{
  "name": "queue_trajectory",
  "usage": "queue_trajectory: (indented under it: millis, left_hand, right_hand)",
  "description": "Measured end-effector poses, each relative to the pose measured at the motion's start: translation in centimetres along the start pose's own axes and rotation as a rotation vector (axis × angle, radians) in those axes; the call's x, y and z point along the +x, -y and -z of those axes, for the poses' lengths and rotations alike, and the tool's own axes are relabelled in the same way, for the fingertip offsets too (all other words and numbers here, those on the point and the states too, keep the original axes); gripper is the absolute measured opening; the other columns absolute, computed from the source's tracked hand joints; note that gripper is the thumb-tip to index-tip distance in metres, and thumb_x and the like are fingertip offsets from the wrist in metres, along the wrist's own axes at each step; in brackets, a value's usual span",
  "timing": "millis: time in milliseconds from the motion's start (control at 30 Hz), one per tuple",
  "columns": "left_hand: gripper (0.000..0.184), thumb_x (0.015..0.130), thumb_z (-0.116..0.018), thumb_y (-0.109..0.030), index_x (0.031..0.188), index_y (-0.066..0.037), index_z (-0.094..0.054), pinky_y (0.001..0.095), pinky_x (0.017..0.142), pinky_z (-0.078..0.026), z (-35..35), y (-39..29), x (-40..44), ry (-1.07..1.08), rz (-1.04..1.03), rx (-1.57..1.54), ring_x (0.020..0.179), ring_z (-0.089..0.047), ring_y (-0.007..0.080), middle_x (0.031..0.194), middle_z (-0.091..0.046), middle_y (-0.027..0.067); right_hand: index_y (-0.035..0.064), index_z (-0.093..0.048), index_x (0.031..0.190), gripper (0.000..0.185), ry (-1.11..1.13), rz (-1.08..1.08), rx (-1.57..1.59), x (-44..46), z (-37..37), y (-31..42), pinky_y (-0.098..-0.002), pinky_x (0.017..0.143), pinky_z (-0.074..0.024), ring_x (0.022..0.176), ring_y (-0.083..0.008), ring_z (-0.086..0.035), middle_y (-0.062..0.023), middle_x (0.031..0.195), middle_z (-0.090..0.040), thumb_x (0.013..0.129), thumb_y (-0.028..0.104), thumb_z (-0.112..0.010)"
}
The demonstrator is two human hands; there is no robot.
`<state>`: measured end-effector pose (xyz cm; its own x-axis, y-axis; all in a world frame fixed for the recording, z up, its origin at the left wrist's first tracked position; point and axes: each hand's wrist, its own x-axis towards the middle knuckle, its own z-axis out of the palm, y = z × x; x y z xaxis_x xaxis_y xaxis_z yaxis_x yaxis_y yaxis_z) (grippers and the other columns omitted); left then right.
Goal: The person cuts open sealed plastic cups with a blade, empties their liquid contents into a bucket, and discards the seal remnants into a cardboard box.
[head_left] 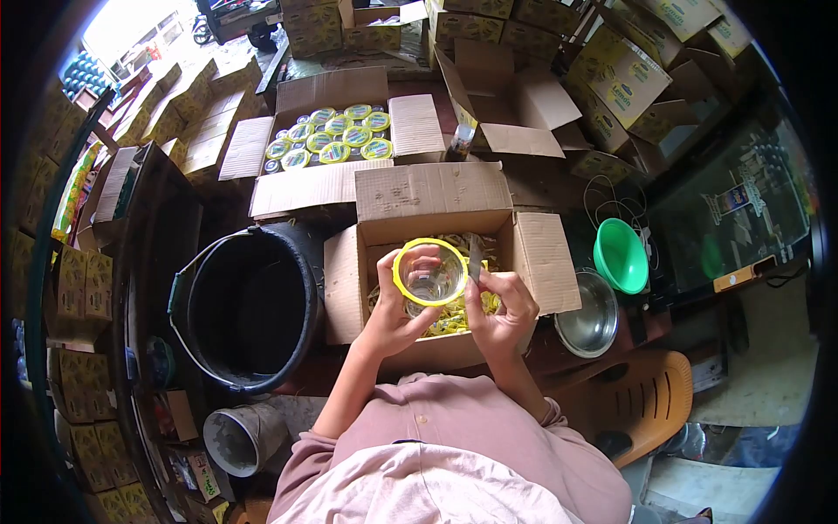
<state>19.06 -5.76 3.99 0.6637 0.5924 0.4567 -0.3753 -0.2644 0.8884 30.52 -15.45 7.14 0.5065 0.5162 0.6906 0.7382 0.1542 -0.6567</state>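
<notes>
My left hand [390,307] is wrapped round a clear plastic jar [430,274] with a bright yellow rim, its round mouth facing up towards me. Fingers show through the jar's clear wall. My right hand [503,316] pinches a knife [475,255], whose flat grey blade points up close beside the rim; its handle is hidden in the fingers. Both hands are over an open cardboard box [428,192]. Inside that box lie yellow plastic scraps [452,325], partly covered by the hands.
A black bucket [196,306] stands left of the box, a grey pail [244,437] below it. At right are a metal bowl [587,314] and green basin [621,255]. Behind, a carton [332,87] holds several yellow-lidded jars [335,152]. An orange chair [642,397] is at lower right.
</notes>
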Motion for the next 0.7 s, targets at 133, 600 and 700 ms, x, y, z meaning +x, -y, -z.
queue_trajectory:
  millis: [133,600,700]
  left_hand:
    - [0.066,0.071,-0.059,0.004,0.122,-0.006,-0.018,0.0373,0.096,-0.037,0.1,0.2,-0.2,0.012,0.018,-0.004,0.111,-0.045,0.0242,0.118,-0.039,0.0149]
    - [0.067,0.067,-0.058,0.006,0.12,-0.006,-0.019,0.0372,0.096,-0.037,0.2,0.4,-0.2,0.044,0.007,0.013,0.109,-0.046,0.0238,0.116,-0.04,0.0154]
    - [0.066,0.068,-0.057,0.007,0.12,-0.006,-0.02,0.0378,0.096,-0.038,0.2,0.4,-0.1,0.007,-0.022,0.011,0.109,-0.046,0.0236,0.116,-0.041,0.0153]
  right_hand:
    - [0.002,-0.065,0.091,0.023,-0.001,0.024,-0.003,-0.2,-0.1,0.0,-0.0253,0.057,-0.0483,0.062,-0.0139,-0.06,-0.007,0.071,-0.06,0.069,-0.006,-0.067]
    - [0.0016,-0.065,0.09,0.023,-0.003,-0.019,0.085,0.0,-0.1,-0.5,-0.0252,0.057,-0.0481,0.062,-0.0142,-0.06,-0.0079,0.072,-0.06,0.068,-0.006,-0.067]
    - [0.0014,-0.065,0.09,0.022,0.007,-0.03,0.022,-0.4,0.1,0.2,-0.0252,0.057,-0.0483,0.062,-0.0144,-0.06,-0.0081,0.072,-0.06,0.069,-0.005,-0.067]
